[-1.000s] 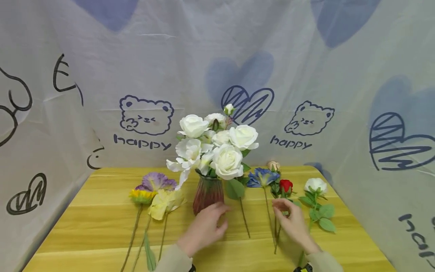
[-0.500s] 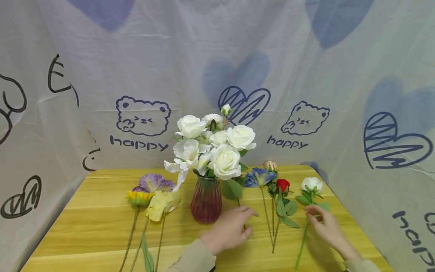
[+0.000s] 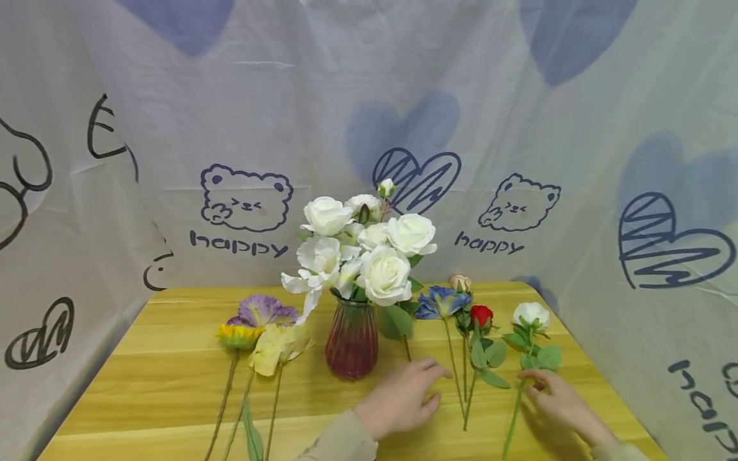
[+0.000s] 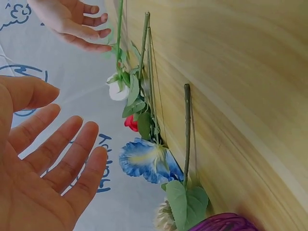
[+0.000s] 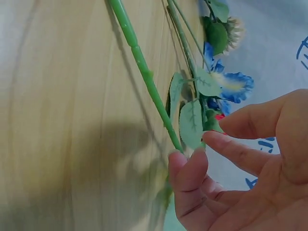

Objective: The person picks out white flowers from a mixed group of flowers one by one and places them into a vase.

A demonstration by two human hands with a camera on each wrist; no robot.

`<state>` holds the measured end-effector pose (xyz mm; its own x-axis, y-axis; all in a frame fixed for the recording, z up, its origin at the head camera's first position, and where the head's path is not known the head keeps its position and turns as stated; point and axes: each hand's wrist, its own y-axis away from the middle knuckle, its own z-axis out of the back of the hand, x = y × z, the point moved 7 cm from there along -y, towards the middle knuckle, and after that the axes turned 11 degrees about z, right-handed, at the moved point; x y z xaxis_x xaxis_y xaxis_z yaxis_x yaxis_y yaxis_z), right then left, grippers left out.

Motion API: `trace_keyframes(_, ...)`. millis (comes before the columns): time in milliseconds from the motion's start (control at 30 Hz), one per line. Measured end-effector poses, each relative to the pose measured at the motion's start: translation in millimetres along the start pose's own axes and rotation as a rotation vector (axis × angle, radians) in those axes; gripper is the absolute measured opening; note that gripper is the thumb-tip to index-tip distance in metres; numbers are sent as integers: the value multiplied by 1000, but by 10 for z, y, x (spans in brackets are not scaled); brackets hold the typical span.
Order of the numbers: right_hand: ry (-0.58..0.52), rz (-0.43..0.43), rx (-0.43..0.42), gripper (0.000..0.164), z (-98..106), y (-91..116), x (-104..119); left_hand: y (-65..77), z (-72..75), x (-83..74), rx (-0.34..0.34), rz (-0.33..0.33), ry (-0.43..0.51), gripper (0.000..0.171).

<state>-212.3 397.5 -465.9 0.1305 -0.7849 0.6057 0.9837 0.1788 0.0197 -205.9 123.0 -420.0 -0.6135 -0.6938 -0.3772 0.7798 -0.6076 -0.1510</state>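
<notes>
A white rose [image 3: 530,315] with a long green stem [image 5: 144,72] lies at the table's right side. At that stem is my right hand [image 3: 556,400], fingers loosely bent and fingertips right at it; in the right wrist view the thumb stays apart from the stem. My left hand [image 3: 400,397], palm bare and fingers spread in the left wrist view, hovers right of the vase and overlaps a brown stem [image 4: 187,130] in the head view. The ribbed purple-red vase [image 3: 352,346] stands upright, filled with white flowers [image 3: 383,275].
Between the hands lie a blue flower [image 3: 442,301], a red rose [image 3: 482,315] and a beige flower [image 3: 460,282]. To the left are a purple flower [image 3: 262,310], a sunflower [image 3: 237,336] and a pale yellow flower [image 3: 277,349]. A printed curtain [image 3: 323,128] hangs behind the table.
My right hand has moved right, from the red rose's stem to the white rose, then slightly down its stem. My left hand has shifted right, away from the vase.
</notes>
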Motion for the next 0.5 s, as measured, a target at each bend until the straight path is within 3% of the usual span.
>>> trace_keyframes(267,-205,-106,74,36,-139,-64,-109,3,-18,10,19,-5,18,40)
trace_keyframes(500,-162,-121,39,31,-170,-133,-153,13,-24,25,20,0,25,40)
